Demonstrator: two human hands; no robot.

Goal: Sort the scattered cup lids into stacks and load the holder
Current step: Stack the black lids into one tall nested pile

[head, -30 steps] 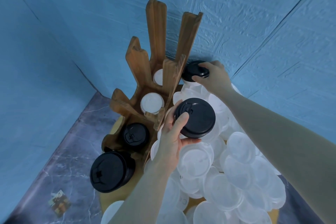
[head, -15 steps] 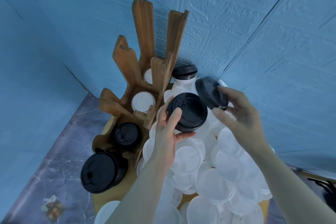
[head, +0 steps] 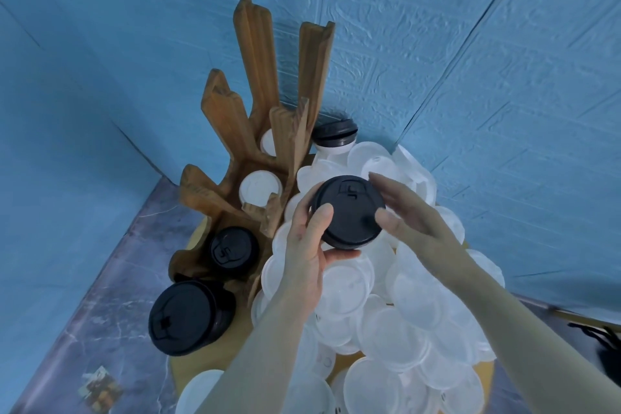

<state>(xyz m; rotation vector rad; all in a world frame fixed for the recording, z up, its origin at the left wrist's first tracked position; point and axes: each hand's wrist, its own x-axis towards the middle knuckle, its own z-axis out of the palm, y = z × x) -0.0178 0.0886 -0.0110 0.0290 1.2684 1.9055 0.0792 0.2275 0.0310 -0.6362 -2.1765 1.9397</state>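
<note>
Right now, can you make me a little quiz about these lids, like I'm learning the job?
1. True or false: the left hand grips the black lid stack.
2. What colour are the scattered lids piled under the hands: A clear white, B red, C green?
3. Fill in: the wooden holder has two slots with black lids and two with ____ lids.

Key:
1. True; the right hand meets the stack from the other side.
2. A.
3. White; see the white lids in the holder above the black lids in the holder.
</note>
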